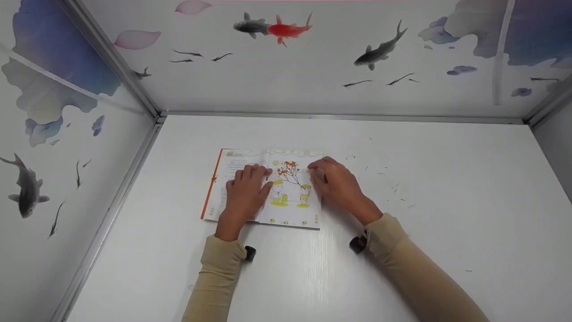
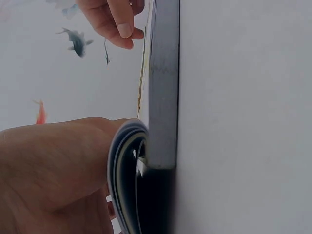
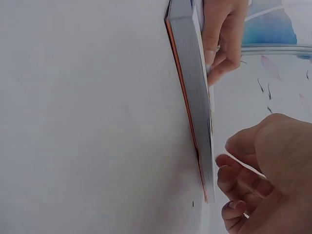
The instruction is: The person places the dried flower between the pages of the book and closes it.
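Observation:
An open book (image 1: 290, 217) lies on the table, with yellow-green drawings on its right page. A thin-stemmed sprig with orange flowers (image 1: 290, 172) lies across that page. My left hand (image 1: 246, 190) rests on the left page beside the fold, its fingers extended. The left wrist view shows the left hand (image 2: 58, 165) against the curled page edges. At the book's right edge, my right hand (image 1: 337, 183) has loosely bent fingers close to the sprig. In the right wrist view, the right hand (image 3: 273, 170) hovers just off the pages with nothing visible between thumb and fingers.
Small dark plant bits (image 1: 395, 188) are scattered on the white table (image 1: 447, 214) to the right of the book. White panels (image 1: 313, 89) painted with fish enclose the table at the back and left. Orange cover edging (image 1: 212, 183) runs along the book's left side.

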The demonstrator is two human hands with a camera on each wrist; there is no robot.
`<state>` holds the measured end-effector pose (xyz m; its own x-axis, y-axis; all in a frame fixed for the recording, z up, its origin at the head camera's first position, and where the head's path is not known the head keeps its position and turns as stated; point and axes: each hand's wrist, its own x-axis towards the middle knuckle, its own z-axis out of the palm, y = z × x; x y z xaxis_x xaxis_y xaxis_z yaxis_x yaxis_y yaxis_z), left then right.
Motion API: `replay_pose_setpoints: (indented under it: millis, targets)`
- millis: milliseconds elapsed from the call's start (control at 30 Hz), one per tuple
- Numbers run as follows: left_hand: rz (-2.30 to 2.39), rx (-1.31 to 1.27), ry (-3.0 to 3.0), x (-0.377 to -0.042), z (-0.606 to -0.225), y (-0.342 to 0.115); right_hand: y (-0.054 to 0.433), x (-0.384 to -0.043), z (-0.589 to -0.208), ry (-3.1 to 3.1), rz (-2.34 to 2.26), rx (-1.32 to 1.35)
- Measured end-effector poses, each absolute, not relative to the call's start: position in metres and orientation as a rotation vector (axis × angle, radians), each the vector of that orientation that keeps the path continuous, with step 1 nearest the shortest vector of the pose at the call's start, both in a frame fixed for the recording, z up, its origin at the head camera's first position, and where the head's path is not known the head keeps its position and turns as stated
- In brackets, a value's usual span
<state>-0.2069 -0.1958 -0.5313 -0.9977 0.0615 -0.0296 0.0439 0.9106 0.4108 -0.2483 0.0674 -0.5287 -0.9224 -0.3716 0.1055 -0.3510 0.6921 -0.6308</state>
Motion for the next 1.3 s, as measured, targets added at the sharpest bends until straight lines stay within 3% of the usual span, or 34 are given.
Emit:
replay_pose_setpoints:
  millis: [300,1067,1300]
  targets:
    - [0.646,0.093,3.026,-0.207,-0.531,-0.196,0.092,-0.262,-0.532,2.796,-0.836,-0.626]
    - [0.702,0.125,3.045,-0.206,-0.534,-0.205,0.096,-0.267,-0.531,2.752,-0.758,-0.616]
    - [0.681,-0.058,3.042,-0.195,-0.531,-0.218,0.096,-0.266,-0.531,2.747,-0.752,-0.616]
